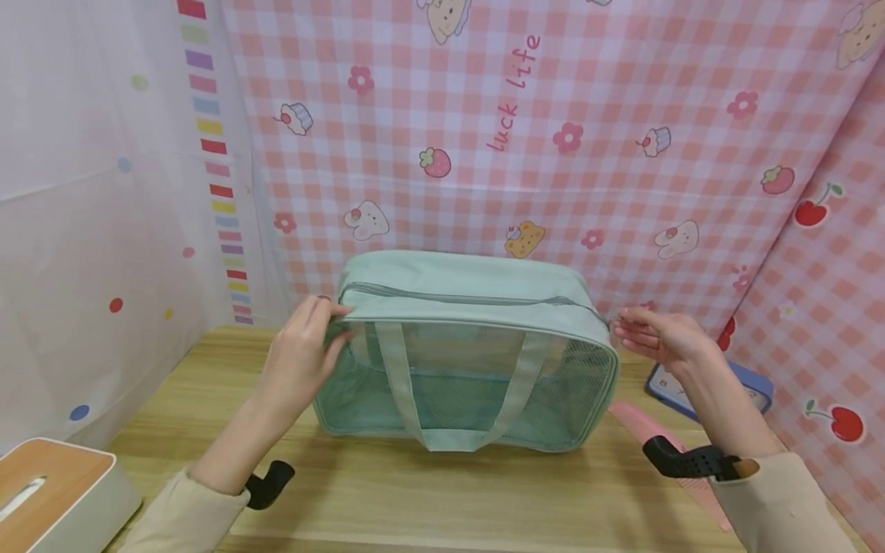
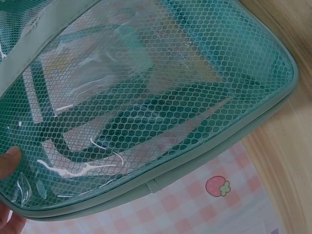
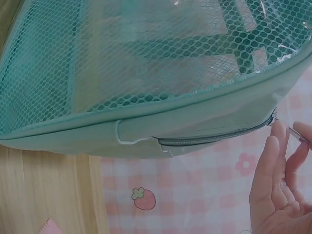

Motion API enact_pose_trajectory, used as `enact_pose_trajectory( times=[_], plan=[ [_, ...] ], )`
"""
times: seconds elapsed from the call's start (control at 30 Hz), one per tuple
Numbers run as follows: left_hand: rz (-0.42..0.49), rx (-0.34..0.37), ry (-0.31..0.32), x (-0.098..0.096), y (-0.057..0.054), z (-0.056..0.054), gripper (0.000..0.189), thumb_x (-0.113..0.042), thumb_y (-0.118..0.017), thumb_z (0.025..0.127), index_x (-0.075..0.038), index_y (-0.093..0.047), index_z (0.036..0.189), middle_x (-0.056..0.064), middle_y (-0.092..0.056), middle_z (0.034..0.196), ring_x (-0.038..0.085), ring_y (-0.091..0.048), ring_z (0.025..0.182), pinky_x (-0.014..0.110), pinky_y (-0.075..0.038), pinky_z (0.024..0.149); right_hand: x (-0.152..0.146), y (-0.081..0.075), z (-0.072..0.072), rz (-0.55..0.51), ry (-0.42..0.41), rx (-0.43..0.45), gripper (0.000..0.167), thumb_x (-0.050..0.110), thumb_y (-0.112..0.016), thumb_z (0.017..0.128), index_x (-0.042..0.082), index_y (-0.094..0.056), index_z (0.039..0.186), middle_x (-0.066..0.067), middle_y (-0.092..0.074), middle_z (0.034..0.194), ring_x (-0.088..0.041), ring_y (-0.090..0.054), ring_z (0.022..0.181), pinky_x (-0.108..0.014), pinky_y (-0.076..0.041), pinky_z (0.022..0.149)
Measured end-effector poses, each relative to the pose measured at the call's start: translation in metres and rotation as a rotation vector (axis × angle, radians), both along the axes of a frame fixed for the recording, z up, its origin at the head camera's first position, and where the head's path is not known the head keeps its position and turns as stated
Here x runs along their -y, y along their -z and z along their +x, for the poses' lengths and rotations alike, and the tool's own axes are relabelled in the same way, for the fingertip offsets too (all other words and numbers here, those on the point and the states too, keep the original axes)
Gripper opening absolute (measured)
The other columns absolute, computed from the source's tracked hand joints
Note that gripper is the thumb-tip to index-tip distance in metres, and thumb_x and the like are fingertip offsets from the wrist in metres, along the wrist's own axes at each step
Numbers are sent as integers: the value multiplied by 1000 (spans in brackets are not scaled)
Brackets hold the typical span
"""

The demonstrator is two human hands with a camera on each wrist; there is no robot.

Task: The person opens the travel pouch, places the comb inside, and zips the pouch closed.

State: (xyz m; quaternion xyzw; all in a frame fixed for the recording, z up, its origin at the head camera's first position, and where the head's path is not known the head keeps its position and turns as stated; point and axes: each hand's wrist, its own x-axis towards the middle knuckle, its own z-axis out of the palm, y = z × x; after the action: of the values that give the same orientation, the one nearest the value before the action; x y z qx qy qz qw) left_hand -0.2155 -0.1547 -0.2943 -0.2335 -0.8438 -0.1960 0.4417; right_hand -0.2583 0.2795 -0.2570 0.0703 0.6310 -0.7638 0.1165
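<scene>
A mint-green toiletry bag [image 1: 470, 288] with clear and mesh panels stands upright on the wooden table, its strap handle [image 1: 397, 369] hanging down the front. My left hand [image 1: 299, 357] pinches the bag's upper left corner; the left wrist view shows only a thumb [image 2: 9, 162] and fingertips at its edge. At the upper right end, my right hand [image 1: 657, 338] pinches the small metal zipper pull [image 3: 298, 135]. The zipper [image 3: 209, 139] runs down the bag's end in the right wrist view. Along the top, the zipper line [image 1: 456, 296] looks closed, with a slight gap near the right.
A pink comb [image 1: 639, 422] lies to the right of the bag, partly under my right forearm. Behind that arm is a blue-framed clock-like object [image 1: 750, 384]. A white tissue box with a wooden lid [image 1: 65, 476] sits at the front left. Pink checked cloth [image 1: 484, 200] hangs behind.
</scene>
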Motion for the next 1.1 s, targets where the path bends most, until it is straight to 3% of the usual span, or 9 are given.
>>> enact_pose_trajectory(
  times=[1.1],
  plan=[
    [19, -7, 9, -1, 1, 1, 29, 6, -74, 68, 6, -57, 92, 14, -56, 84, 27, -58, 81, 35, -55, 70, 42, -29, 2, 109, -7, -102, 14, 17, -67, 83, 17, -71, 70, 4, -70, 66, -6, -67, 64, -19, -57, 63]
  ],
)
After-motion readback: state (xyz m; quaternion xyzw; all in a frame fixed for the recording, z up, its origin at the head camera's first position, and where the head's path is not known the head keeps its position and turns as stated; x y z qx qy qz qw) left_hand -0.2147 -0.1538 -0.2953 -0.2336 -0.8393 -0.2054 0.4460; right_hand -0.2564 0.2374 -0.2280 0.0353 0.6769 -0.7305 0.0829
